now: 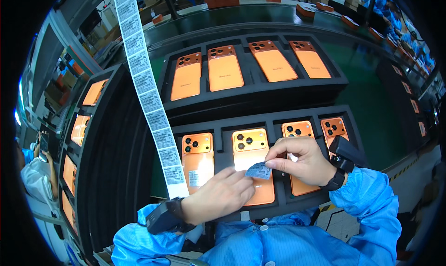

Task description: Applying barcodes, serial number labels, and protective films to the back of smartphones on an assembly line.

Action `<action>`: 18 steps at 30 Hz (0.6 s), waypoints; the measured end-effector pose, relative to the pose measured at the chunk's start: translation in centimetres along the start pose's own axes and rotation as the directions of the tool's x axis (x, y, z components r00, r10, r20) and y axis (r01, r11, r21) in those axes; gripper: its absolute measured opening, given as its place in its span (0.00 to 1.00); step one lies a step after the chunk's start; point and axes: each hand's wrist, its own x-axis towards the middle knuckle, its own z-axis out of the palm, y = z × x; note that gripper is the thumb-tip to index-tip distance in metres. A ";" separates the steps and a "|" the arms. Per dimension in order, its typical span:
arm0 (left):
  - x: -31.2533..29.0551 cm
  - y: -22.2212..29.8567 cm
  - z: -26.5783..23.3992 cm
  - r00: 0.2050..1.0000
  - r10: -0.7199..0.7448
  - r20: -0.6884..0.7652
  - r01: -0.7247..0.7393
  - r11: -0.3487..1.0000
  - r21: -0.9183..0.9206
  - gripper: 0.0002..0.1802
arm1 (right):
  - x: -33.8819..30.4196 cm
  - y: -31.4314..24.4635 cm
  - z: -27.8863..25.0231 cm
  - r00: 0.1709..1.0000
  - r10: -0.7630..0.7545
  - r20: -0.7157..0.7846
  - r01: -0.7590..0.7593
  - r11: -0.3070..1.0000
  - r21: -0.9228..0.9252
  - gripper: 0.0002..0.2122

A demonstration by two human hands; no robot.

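Note:
Between my two hands is a small printed label (pixel 259 170), held above an orange smartphone (pixel 250 149) that lies back up in the near black foam tray (pixel 222 135). My right hand (pixel 299 161) pinches the label's right side between thumb and fingertips. At its left edge my left hand (pixel 220 194) is closed, fingers curled and slightly blurred; what they grip is partly hidden. The phone to the left (pixel 197 154) bears a similar label low on its back. Two more phones, one of them (pixel 297 129) partly behind my right hand, lie further right in the tray.
A long strip of labels (pixel 147 84) hangs down left of my hands. Beyond stands another foam tray (pixel 253 90) with several orange phones. Stacked black trays (pixel 111 149) rise at the left. A green conveyor (pixel 371 108) with orange boxes runs behind; other people work at both sides.

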 end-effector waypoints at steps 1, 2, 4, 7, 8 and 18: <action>0.9 -0.6 0.4 0.998 0.003 -0.063 -0.001 0.999 0.037 0.08 | -0.2 1.0 -0.1 1.000 0.006 -0.004 -0.006 1.000 -0.007 0.05; 1.5 -1.2 1.4 0.995 -0.053 -0.089 0.055 0.998 0.019 0.09 | -0.3 2.3 0.3 0.996 0.080 -0.045 -0.070 0.979 0.193 0.05; 2.6 -2.0 2.1 0.980 -0.136 -0.143 0.126 0.989 -0.083 0.09 | -0.7 2.9 0.4 0.981 0.188 -0.049 -0.156 0.913 0.378 0.04; 4.2 -3.4 3.0 0.943 -0.187 -0.277 0.154 0.979 -0.136 0.08 | -1.1 3.0 0.7 0.989 0.150 0.012 -0.144 0.919 0.367 0.04; 4.3 -4.0 3.3 0.908 -0.226 -0.354 0.216 0.974 -0.067 0.07 | -1.0 2.8 1.1 0.989 0.146 0.016 -0.144 0.937 0.319 0.04; 5.1 -7.3 4.2 0.666 -0.504 -0.550 0.452 0.859 -0.240 0.05 | 0.7 3.6 1.6 0.993 0.020 0.116 0.004 0.978 -0.207 0.05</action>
